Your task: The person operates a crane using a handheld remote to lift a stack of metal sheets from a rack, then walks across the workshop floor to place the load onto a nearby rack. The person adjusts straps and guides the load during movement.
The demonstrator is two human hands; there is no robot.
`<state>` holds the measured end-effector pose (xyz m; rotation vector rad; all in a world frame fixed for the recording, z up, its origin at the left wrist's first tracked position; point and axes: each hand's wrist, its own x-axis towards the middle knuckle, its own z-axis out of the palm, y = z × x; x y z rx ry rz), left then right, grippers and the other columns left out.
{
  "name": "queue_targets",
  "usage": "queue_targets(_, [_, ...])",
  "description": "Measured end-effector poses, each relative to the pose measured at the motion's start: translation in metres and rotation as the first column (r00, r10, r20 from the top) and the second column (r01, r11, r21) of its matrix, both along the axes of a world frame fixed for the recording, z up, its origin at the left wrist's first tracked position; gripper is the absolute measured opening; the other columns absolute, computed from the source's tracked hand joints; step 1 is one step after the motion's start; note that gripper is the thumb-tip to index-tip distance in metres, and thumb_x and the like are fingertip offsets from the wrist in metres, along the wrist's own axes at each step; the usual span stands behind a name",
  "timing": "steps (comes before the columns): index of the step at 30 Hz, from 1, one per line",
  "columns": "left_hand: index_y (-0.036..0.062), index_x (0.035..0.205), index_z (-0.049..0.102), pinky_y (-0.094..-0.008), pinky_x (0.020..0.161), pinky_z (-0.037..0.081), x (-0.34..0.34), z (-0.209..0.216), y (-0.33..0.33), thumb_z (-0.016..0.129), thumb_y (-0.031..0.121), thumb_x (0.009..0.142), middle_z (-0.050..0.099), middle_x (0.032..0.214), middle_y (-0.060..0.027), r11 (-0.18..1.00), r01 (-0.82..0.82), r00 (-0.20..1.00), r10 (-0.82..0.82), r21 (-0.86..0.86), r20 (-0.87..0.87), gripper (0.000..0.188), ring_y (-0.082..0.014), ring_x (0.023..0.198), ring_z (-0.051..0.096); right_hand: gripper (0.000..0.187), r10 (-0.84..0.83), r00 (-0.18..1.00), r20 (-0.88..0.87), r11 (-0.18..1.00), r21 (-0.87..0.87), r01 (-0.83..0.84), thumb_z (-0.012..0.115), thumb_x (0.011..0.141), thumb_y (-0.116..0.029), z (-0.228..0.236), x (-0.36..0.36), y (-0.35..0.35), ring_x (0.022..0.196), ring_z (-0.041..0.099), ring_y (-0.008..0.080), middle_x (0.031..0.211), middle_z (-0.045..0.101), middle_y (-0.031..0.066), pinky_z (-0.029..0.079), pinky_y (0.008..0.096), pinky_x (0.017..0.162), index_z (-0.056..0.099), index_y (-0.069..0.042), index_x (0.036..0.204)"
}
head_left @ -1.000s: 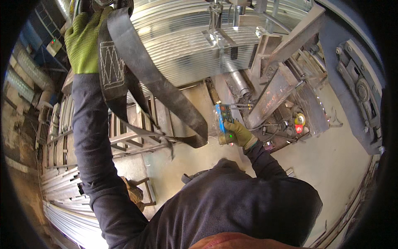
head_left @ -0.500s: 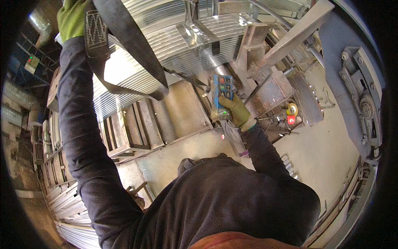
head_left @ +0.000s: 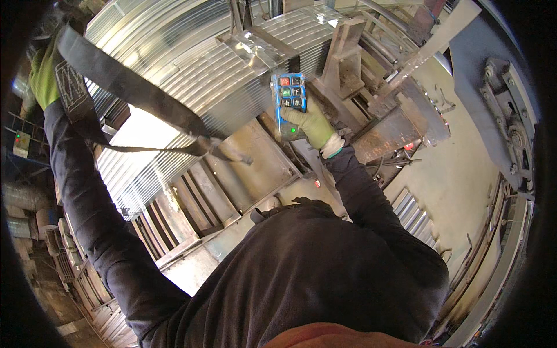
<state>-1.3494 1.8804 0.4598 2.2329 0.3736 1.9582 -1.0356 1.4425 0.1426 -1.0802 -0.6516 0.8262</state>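
Note:
In a green glove, my left hand (head_left: 43, 78) is raised at the upper left, closed round a black webbing sling (head_left: 130, 75). The sling hangs in a long loop to the right of my forearm; its stitched patch lies beside the glove. My right hand (head_left: 316, 124), also gloved, grips a blue handheld remote control (head_left: 289, 95) with rows of dark, red and green buttons. Its thumb rests over the lower part of the keypad, where a green light glows. Beyond both hands lies a stack of long, ribbed silvery metal profiles (head_left: 232, 81).
Under the stack is a steel frame with crossbars (head_left: 206, 185). Rusty steel brackets (head_left: 348, 58) stand right of the remote. A blue-grey machine panel (head_left: 484, 75) rises at the far right. Short metal pieces (head_left: 415, 217) lie on the floor near my right elbow.
My left hand has moved left and down, carrying the sling with it. My right hand and the remote have shifted up and left. The whole view has turned somewhat.

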Motion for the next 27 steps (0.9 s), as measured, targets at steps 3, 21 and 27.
queue_targets(3, [-0.0005,0.13,0.071,-0.0342,0.095,0.051,-0.029,-0.005,0.024,0.064,0.007,0.101,0.069,0.124,-0.0117,0.999,0.019,1.0,-0.019,-0.036,0.017,0.031,-0.0205,0.109,0.065,0.051,0.006,1.0,0.011,0.999,-0.046,-0.005,0.079,0.095,-0.009,-0.003,-0.003,0.023,0.1,0.068,0.0143,0.115,0.07,0.0017,0.059,0.034,0.088,0.055,-0.008,0.14])
queue_targets(21, [0.0044,0.153,0.054,-0.0338,0.101,0.053,-0.141,-0.04,0.066,0.065,0.01,0.102,0.072,0.131,-0.0137,0.958,-0.083,0.991,0.108,-0.275,0.078,0.052,-0.0201,0.115,0.068,0.042,0.168,0.986,-0.016,0.984,-0.062,-0.169,0.078,0.095,-0.013,-0.013,-0.011,0.128,0.103,0.068,0.0141,0.114,0.069,0.0002,0.059,0.0327,0.088,0.063,-0.009,0.134])
queue_targets(27, [0.0185,0.149,0.062,-0.0396,0.115,0.038,-0.127,-0.047,0.053,0.06,0.049,0.102,0.057,0.15,-0.0133,0.685,-0.701,0.702,0.613,-0.2,-0.362,0.056,-0.0296,0.135,0.049,0.037,0.196,0.959,-0.204,0.979,-0.012,-0.202,0.064,0.106,-0.036,-0.013,0.009,0.147,0.089,0.073,0.0166,0.106,0.072,0.003,0.064,0.0362,0.079,0.064,-0.009,0.131])
